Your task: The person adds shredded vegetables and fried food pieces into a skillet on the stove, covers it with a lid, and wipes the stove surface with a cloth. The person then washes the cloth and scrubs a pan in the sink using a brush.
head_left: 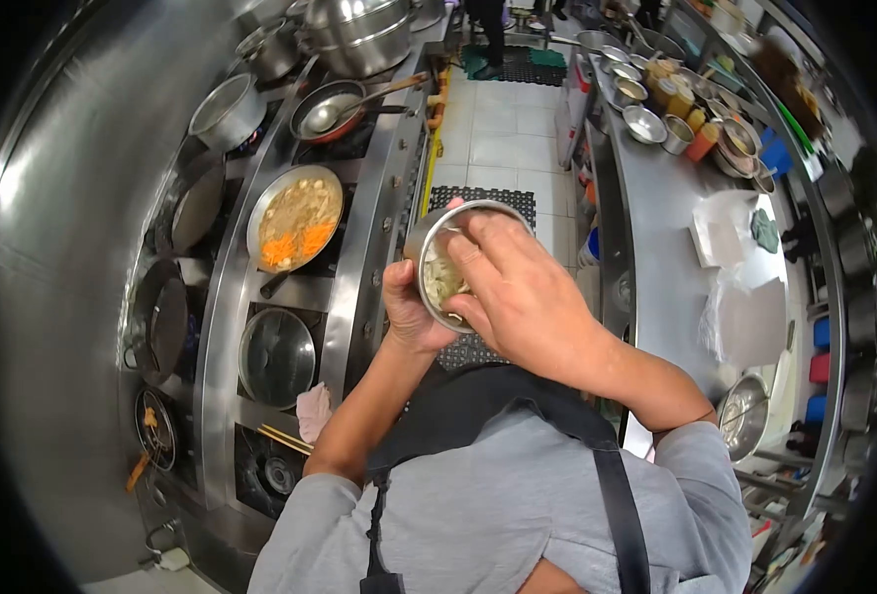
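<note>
A round metal container (pixel 421 241) is tilted in front of my chest, with pale chopped pieces (pixel 442 277) inside. My left hand (pixel 421 307) is wrapped round its left side and holds it. The fingers of my right hand (pixel 518 287) reach into its mouth, bent over the pale pieces; what they grip, if anything, is hidden. To the left, on the stove, a pan (pixel 258 220) holds shredded orange pieces (pixel 298 244) and a brownish mix.
Behind that pan is another pan (pixel 305 111) with a ladle. A glass lid (pixel 277 358), a pink cloth (pixel 313 412) and chopsticks (pixel 286 440) lie nearer. A steel counter (pixel 671 228) at right bears bowls, bottles and a tray. A person's legs (pixel 488 35) show far ahead.
</note>
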A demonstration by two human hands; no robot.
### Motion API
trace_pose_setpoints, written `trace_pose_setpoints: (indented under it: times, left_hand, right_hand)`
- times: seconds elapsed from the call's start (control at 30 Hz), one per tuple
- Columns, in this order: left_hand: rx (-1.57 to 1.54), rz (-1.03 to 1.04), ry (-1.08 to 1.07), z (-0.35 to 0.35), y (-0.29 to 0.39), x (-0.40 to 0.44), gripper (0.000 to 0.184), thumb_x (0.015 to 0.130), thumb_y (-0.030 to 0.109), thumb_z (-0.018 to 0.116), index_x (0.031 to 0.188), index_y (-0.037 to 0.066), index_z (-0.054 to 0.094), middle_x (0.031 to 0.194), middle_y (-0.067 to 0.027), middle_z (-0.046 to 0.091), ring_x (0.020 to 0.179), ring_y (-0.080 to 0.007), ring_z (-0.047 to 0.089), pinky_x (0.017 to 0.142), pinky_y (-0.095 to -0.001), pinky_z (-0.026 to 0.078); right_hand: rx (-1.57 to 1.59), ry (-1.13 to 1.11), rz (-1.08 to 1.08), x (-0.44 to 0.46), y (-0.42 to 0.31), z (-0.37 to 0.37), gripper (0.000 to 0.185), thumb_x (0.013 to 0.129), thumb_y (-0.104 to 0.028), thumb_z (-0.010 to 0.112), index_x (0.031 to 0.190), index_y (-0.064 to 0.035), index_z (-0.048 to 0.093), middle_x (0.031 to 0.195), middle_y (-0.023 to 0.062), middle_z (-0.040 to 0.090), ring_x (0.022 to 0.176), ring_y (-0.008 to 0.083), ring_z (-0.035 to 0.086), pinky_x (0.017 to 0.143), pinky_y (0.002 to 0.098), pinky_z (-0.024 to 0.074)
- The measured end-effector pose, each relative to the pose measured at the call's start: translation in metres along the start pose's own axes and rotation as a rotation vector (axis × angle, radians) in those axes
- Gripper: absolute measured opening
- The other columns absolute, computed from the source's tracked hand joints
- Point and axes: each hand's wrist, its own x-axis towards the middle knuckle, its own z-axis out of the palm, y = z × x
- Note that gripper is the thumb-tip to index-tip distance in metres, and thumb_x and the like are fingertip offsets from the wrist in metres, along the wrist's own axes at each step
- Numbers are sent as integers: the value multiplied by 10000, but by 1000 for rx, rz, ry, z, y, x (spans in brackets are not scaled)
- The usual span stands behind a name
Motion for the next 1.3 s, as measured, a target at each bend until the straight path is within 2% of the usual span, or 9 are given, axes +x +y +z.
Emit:
trace_pose_setpoints:
  times: [0.03,0.13,0.2,0.23,0.3,0.37,0.73,0.83,1.3]
  left_hand:
    - [14,11,64,-8,6,-7,906,766,453,702,1547,130,376,1493,-153,505,1365,-319,517,1180,-484,396]
    - [14,7,263,-52,16,-29,763,829,441,650,1483,94,466,1431,-138,571,1328,-310,550,1132,-487,431]
    - [-95,-39,393,-80,19,-47,711,849,474,625,1439,95,505,1389,-120,601,1297,-301,572,1103,-489,448]
    - [-148,-58,407,-93,24,-56,694,826,491,654,1416,141,546,1419,-124,581,1309,-336,546,1096,-576,424]
    - [-168,-55,485,-106,38,-72,699,846,531,598,1440,170,523,1449,-120,553,1329,-345,525,1082,-615,411]
    - [-202,-34,550,-121,50,-83,714,873,596,492,1473,208,485,1490,-106,513,1359,-358,492,1063,-668,387]
    - [-261,261,801,-172,145,-130,686,862,602,502,1419,202,531,1409,-98,573,1290,-365,530,1023,-673,397]
    - [-297,358,791,-183,159,-136,681,860,595,515,1406,188,543,1418,-101,566,1287,-358,533,1039,-658,395]
    - [-277,578,786,-201,180,-112,670,916,569,431,1401,123,555,1408,-133,574,1308,-343,543,1079,-594,417]
  right_hand:
    - [13,-6,-35,7,3,14,508,804,-94,715,1265,55,564,1225,222,588,1150,382,590,1014,457,495]
    - [122,-473,149,27,17,50,533,810,-148,726,1274,55,562,1204,231,601,1147,388,605,986,452,517]
    - [110,-680,115,41,27,83,593,810,-189,733,1315,55,541,1200,251,618,1161,403,613,960,447,533]
    - [146,-725,101,45,29,101,597,813,-192,732,1321,55,537,1197,254,621,1161,404,616,961,447,533]
    - [211,-834,114,62,27,133,607,823,-201,724,1341,49,529,1204,265,620,1138,413,630,964,462,527]
    - [280,-871,90,74,24,173,596,834,-206,701,1345,41,517,1202,269,605,1115,423,626,955,472,520]
    - [595,-891,-160,158,-18,315,411,860,-173,670,1234,-19,598,1109,239,658,1020,416,657,882,472,527]
    - [601,-911,-266,176,-29,335,376,846,-155,686,1200,-46,620,1058,222,669,954,424,662,832,475,541]
    - [749,-1089,-473,226,-6,389,367,791,-104,715,1150,-77,645,1025,179,668,982,411,645,839,481,527]
